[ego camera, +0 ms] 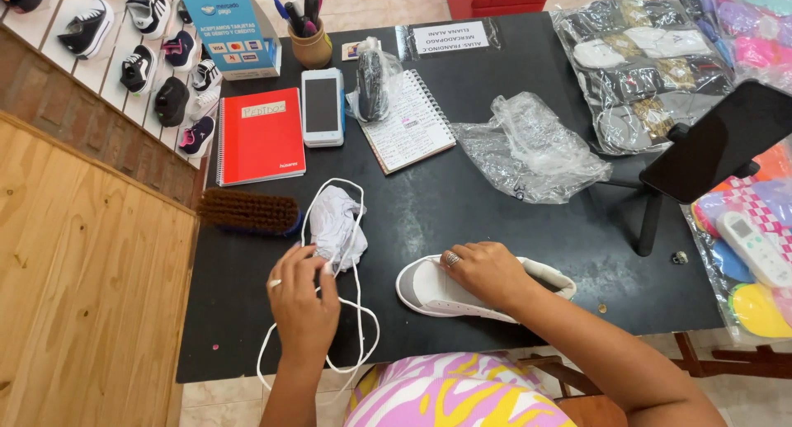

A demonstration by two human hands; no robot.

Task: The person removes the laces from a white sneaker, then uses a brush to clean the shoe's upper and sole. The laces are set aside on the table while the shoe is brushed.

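The black table was the landmark for everything. At its left edge lay a brown brush, and behind the brush a red notebook lay flat. Just right of the brush, a crumpled white cloth sat inside the loops of a long white shoelace, which ran toward the near edge of the table. The left hand rested on the near-left part of the table, its fingertips pressed together and pinching the shoelace just below the cloth. Behind the cloth lay a white card reader, and at the far edge a tan cup held several pens. Right of the reader, an open spiral notepad carried a clear bag with a dark thing inside. Near the middle of the front edge lay a white sneaker on its side, and the right hand, with a ring, lay over it, fingers spread and pressing it down. Behind the sneaker lay an empty crumpled plastic bag. At the far right corner, a clear packet held folded socks, and a phone stood on a small tripod.
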